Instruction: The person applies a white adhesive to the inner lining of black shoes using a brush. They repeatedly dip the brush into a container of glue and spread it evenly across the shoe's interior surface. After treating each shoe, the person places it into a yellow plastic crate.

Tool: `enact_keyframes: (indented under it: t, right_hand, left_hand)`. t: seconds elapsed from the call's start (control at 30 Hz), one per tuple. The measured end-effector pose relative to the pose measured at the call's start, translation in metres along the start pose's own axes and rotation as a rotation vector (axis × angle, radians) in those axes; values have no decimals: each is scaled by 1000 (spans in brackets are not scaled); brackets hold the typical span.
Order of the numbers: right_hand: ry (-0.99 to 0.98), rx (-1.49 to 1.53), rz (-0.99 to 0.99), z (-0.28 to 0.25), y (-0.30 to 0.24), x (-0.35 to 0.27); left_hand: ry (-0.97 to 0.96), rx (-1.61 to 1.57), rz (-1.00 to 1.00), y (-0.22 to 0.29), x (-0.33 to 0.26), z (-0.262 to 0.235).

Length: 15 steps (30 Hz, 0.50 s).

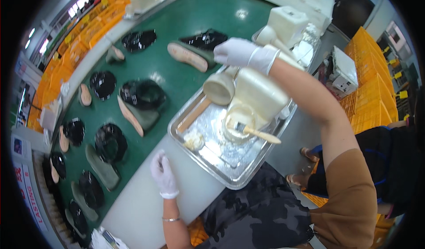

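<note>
My right hand, in a white glove, reaches out over the green belt. Its fingers are curled at the end of a dark green shoe last with a beige insole and a glossy black shoe upper. Whether it grips either is hidden. Over the pale table edge hangs my gloved left hand, fingers loosely bent, a gap by the thumb and nothing visible inside. Between my arms, a metal tray bears a cut white jug with a wooden-handled brush across its opening, plus a pale cup.
More lasts, such as a green one, and black uppers lie along the green belt. A white container stands beyond my right forearm. Orange crates line the right side, where another person is partly visible.
</note>
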State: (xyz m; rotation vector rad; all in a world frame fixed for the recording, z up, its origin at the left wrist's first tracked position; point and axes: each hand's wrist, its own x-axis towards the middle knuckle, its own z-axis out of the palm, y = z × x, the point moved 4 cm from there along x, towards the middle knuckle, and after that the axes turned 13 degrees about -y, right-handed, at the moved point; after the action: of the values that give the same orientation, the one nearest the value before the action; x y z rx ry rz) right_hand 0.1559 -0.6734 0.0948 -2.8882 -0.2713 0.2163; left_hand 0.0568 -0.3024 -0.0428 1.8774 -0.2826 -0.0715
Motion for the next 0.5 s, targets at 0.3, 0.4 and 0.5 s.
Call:
enact_keyframes:
  t: [0.3, 0.4, 0.5]
  right_hand:
    - [20, 36, 83, -12, -7, -11]
    - [35, 32, 113, -13, -5, -14]
    - [62, 30, 90, -9, 2, -13]
  left_hand:
    - [-62, 296, 176, 5, 1, 3]
    - [-78, 393, 268, 12, -2, 8]
    - [-85, 437, 275, 20, -4, 10]
